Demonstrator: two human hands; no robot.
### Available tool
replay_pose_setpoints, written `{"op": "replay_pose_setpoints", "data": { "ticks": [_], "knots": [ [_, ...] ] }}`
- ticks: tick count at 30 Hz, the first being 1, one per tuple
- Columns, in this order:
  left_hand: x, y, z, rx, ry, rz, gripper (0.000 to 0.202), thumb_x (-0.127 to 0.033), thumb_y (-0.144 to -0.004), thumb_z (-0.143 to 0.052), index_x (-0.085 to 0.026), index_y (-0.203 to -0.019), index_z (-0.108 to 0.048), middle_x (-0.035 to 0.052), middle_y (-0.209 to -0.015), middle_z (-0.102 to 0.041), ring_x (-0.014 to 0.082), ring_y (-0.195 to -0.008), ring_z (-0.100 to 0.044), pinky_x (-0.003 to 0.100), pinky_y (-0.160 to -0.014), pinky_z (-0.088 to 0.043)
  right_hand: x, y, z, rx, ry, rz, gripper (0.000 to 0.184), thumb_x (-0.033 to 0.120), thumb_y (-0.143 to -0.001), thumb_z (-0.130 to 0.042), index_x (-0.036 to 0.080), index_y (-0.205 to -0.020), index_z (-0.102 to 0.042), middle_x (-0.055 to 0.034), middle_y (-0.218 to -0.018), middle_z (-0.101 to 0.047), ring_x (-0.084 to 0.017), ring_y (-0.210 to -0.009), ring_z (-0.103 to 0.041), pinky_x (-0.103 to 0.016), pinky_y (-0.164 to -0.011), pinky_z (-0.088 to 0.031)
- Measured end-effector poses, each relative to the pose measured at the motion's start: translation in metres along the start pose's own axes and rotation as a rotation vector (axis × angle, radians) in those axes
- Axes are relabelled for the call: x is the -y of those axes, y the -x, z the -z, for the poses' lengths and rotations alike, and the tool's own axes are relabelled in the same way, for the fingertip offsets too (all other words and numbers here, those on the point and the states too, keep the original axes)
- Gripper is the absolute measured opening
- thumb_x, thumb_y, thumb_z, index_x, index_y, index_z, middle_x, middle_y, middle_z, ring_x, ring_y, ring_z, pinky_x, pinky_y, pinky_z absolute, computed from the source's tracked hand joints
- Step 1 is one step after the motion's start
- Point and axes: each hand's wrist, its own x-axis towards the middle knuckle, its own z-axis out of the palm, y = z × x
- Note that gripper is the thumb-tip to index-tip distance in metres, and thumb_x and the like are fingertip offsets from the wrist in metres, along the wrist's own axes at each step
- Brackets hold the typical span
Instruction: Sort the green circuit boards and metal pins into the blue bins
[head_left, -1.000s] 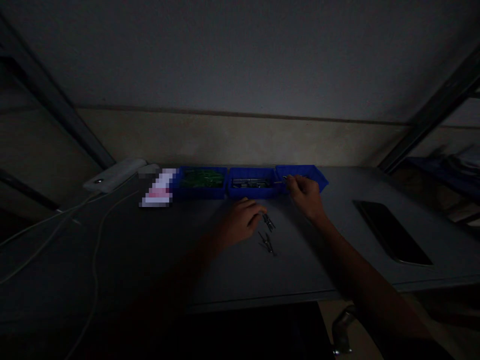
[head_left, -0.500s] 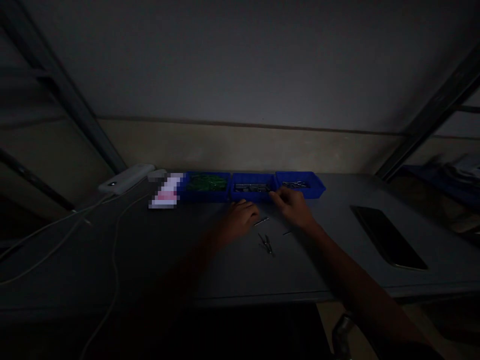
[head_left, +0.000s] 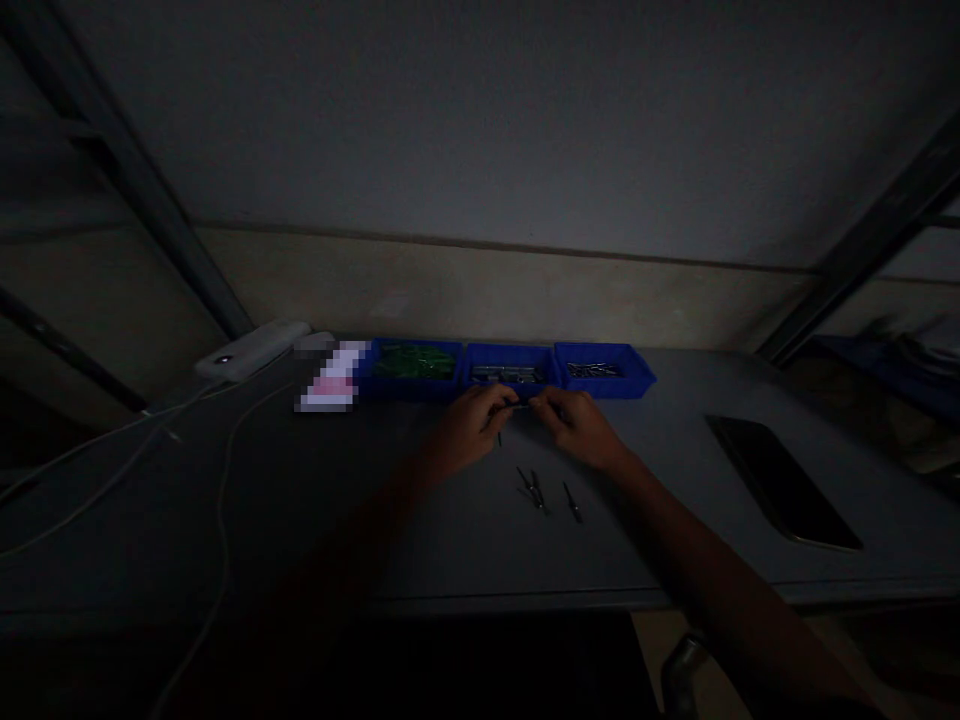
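Head view: my left hand (head_left: 469, 435) and right hand (head_left: 577, 428) pinch the ends of a thin metal pin (head_left: 523, 405). Its long axis runs left to right, just before the middle blue bin (head_left: 513, 384). A second ago the right hand reached into the right bin (head_left: 604, 372). A loose pin (head_left: 572, 502) has since appeared on the tabletop (head_left: 675, 480).

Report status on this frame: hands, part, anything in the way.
Both shut: left hand and right hand pinch one thin part between them. Held just before the middle blue bin. Two loose pieces on the table nearer, nothing blocking.
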Motion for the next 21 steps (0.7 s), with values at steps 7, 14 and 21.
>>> {"op": "replay_pose_setpoints", "data": {
  "ticks": [7,14,21],
  "knots": [
    [-0.003,-0.001,0.002,-0.071,-0.025,-0.010,0.011,-0.022,-0.084,-0.048,-0.018,-0.082,-0.058,0.0026,-0.079,-0.063,0.0144,-0.077,-0.058,0.028,-0.074,-0.045,0.003,0.000,-0.001,0.013,-0.081,-0.010,0.031,0.036,-0.089,-0.041,0.017,-0.068,-0.054,0.0025,-0.056,-0.050,-0.010,-0.050,-0.045,-0.022,-0.051,-0.030],
    [-0.001,-0.004,0.006,0.018,-0.065,0.029,0.024,-0.024,-0.089,-0.040,-0.017,-0.079,-0.062,0.0043,-0.081,-0.067,0.0149,-0.078,-0.061,0.026,-0.076,-0.046,0.005,0.001,0.000,0.007,-0.031,0.065,0.023,0.030,-0.087,-0.044,0.017,-0.077,-0.060,0.0002,-0.064,-0.058,-0.010,-0.056,-0.049,-0.023,-0.056,-0.034],
    [0.013,0.002,0.010,0.213,-0.320,0.026,0.030,-0.015,-0.085,-0.041,-0.021,-0.104,-0.064,0.0067,-0.102,-0.063,0.0203,-0.096,-0.059,0.032,-0.084,-0.044,-0.025,-0.003,0.020,-0.371,-0.004,-0.247,0.040,0.046,-0.085,-0.041,0.017,-0.063,-0.055,0.0004,-0.054,-0.051,-0.012,-0.051,-0.045,-0.025,-0.052,-0.030]
  ]
}}
